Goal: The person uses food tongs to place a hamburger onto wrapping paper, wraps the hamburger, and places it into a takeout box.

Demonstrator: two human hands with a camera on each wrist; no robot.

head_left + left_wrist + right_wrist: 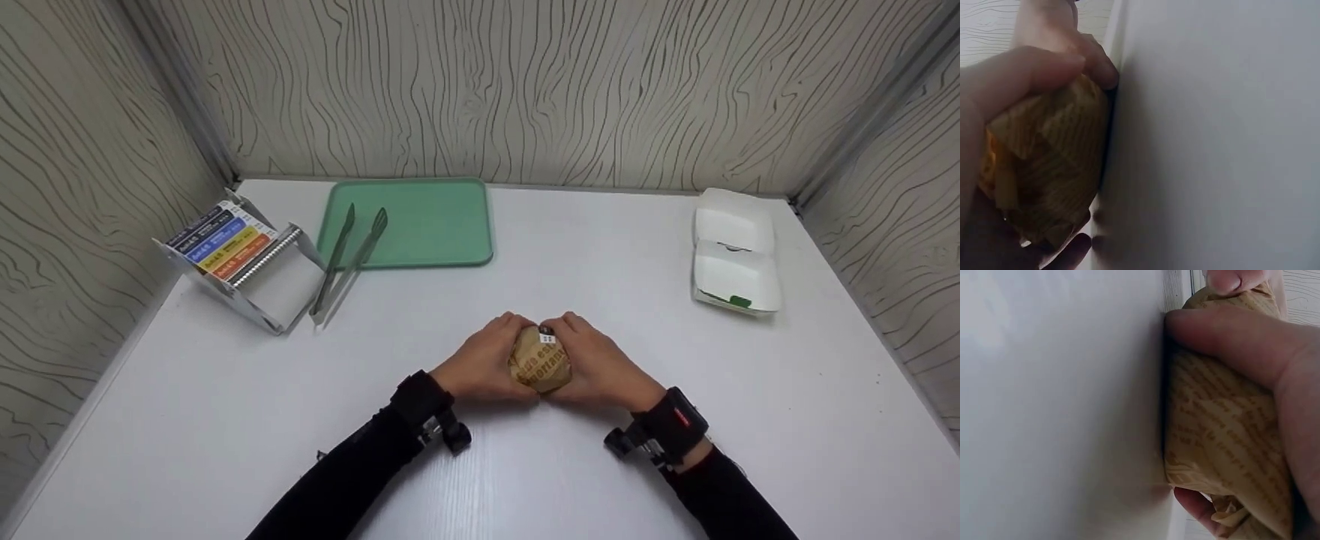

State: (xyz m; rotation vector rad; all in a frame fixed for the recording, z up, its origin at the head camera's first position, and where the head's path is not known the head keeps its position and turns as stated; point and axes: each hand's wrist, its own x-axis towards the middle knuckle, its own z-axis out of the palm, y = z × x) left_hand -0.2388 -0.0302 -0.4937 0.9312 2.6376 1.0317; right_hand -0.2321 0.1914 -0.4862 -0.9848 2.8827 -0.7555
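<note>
A round burger wrapped in brown printed paper (pixel 540 366) sits on the white table in front of me, with a small white label (pixel 547 339) near its far edge. My left hand (pixel 491 364) grips its left side and my right hand (pixel 596 367) its right side. Both thumbs lie along the near side, and the other fingers curve round the far side. Folded paper shows in the left wrist view on the burger (pixel 1055 152), with an orange patch at a gap. In the right wrist view, the wrapper (pixel 1224 422) is creased and its underside meets the table.
A green tray (pixel 442 225) lies at the back left, with metal tongs (pixel 352 262) resting partly on it. Left of them stands a label dispenser (pixel 240 259) with coloured label strips. An open white burger box (pixel 735 277) lies at the back right. Patterned walls surround the table.
</note>
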